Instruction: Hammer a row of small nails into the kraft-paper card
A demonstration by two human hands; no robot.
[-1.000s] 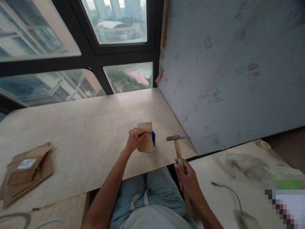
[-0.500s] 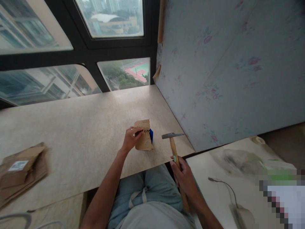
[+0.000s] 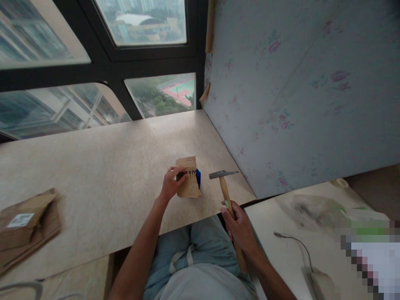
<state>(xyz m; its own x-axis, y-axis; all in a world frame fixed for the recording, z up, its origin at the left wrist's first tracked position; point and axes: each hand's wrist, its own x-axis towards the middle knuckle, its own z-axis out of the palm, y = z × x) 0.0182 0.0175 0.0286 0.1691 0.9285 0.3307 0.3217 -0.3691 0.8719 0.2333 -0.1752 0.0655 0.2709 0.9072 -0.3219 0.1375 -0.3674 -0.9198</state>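
Note:
A piece of brown cardboard (image 3: 190, 190) lies on the pale worktop (image 3: 125, 179). Across its middle runs a row of several small dark bits, too small to tell what they are. My left hand (image 3: 171, 182) rests at the cardboard's left side, thumb and fingers pinched near that row; what they pinch is hidden. From under the cardboard's right side a blue object (image 3: 198, 179) sticks out. My right hand (image 3: 240, 225) is wrapped round the wooden handle of a hammer (image 3: 224, 188). Its metal head is raised to the right of the cardboard, apart from it.
Brown paper packaging (image 3: 28, 233) with a white label lies at the left. Windows (image 3: 159, 96) rise behind the worktop, and a flower-patterned wall (image 3: 296, 91) bounds it on the right. A lower white surface (image 3: 265, 225) at the right holds a clear plastic bag (image 3: 312, 210) and a thin cable (image 3: 293, 237).
The hammer and my right hand have shifted slightly left and up, a little closer to the cardboard. My left hand keeps its place on the cardboard.

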